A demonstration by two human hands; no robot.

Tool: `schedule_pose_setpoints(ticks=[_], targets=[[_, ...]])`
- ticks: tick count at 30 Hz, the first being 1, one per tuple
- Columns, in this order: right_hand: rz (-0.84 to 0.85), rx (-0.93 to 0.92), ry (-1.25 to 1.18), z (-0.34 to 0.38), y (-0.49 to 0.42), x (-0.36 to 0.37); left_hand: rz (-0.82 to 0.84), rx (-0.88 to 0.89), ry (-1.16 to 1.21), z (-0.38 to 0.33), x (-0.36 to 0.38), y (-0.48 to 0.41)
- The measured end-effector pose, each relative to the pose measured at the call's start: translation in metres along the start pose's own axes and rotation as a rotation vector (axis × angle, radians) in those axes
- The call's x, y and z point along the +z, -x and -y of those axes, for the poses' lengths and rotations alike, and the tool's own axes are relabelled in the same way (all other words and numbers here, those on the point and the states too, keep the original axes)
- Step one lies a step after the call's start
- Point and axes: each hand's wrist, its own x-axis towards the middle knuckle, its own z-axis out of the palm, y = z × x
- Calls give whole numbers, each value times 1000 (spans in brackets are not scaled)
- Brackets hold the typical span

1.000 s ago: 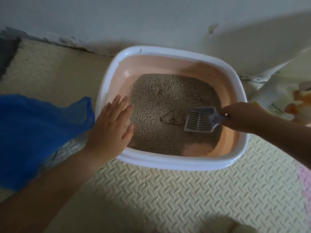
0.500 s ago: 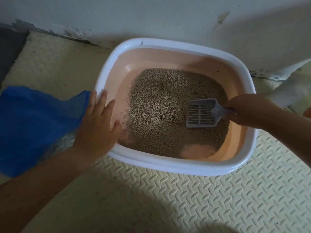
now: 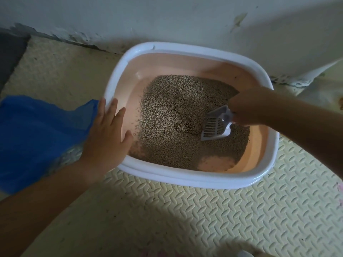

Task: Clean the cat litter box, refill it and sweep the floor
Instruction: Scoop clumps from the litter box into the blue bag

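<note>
Litter box (image 3: pixel 185 179), white rim, peach-pink inside, sits on a cream embossed foam mat (image 3: pixel 204 216), far side up against the wall (image 3: pixel 167 19). Takes up the middle of the view, a bit toward 1 o'clock.

Cat litter (image 3: pixel 176 112): grey-brown pellets, piled over the centre of the box. Bare pink floor shows at the 6 o'clock edge of the pile and along the 9 o'clock wall. Shallow dip in the pellets just left of the scoop.

Right hand (image 3: pixel 246 108) comes in from 3 o'clock, fingers closed around the handle of a grey slotted litter scoop (image 3: pixel 215 127). Scoop is tilted, handle up toward 1 o'clock, front edge down in the litter toward 7 o'clock. Grip is wrapped tight on the handle; handle itself mostly hidden by the hand.

Left hand (image 3: pixel 108 138) comes in from 8 o'clock, palm down, flat on the box rim at its 9 o'clock side. Fingers spread apart, holding nothing, thumb reaching over the rim toward the litter.

Blue plastic bag (image 3: pixel 40 138) lies on the mat at 9 o'clock, just beside the left hand, its edge touching or under the little-finger side, cannot tell which.

Pale printed bag (image 3: pixel 326 89) at 3 o'clock edge of view, mostly cut off, near the box corner. Dark strip of floor (image 3: pixel 9 54) at 10 o'clock beyond the mat.
</note>
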Motion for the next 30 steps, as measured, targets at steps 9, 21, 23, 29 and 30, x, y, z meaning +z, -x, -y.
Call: schedule_pose_setpoints(ticks=[9, 21, 23, 29, 30], targets=[[-11, 119, -122, 15, 42, 47, -17, 27, -6, 5, 3, 1], [85, 317, -500, 28, 43, 49, -11, 18, -20, 2, 3, 0], [91, 353, -489, 34, 48, 51, -17, 20, -20, 2, 3, 0], [23, 162, -132, 55, 59, 34, -11, 27, -21, 5, 4, -1], [40, 167, -130, 54, 58, 34, -8, 20, -20, 5, 4, -1]])
